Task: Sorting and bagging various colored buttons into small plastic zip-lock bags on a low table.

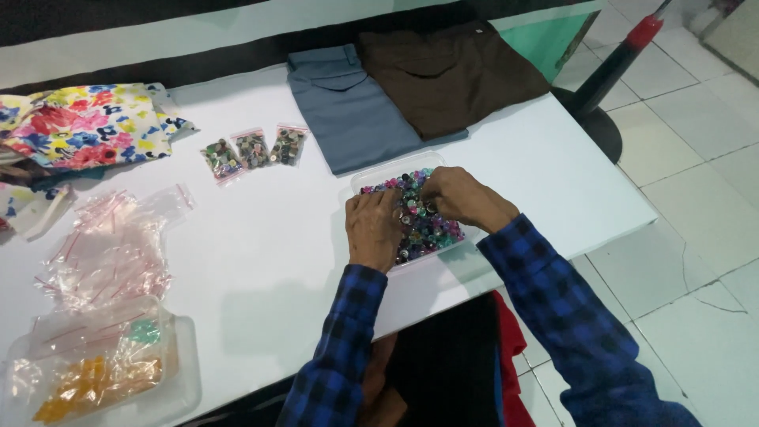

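Near left corner: a clear plastic tub (170,379) sits at the table edge with orange and green bits inside; too blurred for me to say what they are.
Loose bags: a heap of empty little zip bags (107,249) with red strips lies just above the tub, spread out so one can be picked off the top.
Far left: a flowered cloth (87,126) is bunched up well away from my hands.
Filled bags: three small bags of buttons (253,150) lie side by side, set apart from the empty heap, so it seems, to keep full and empty from mixing.
My left hand (373,229): palm down on the near side of the button tray, fingers curled into the pile; I cannot tell if they pinch anything.
Buttons (423,225): a mixed heap, purple, pink and teal, in a shallow clear tray (365,180) near the table's front edge.
My right hand (458,198): arched over the far side of the tray, fingertips buried among the buttons; any grip is hidden.
Behind the tray: folded grey-blue trousers (348,111) and brown trousers (451,75), laid flat, overlapping.
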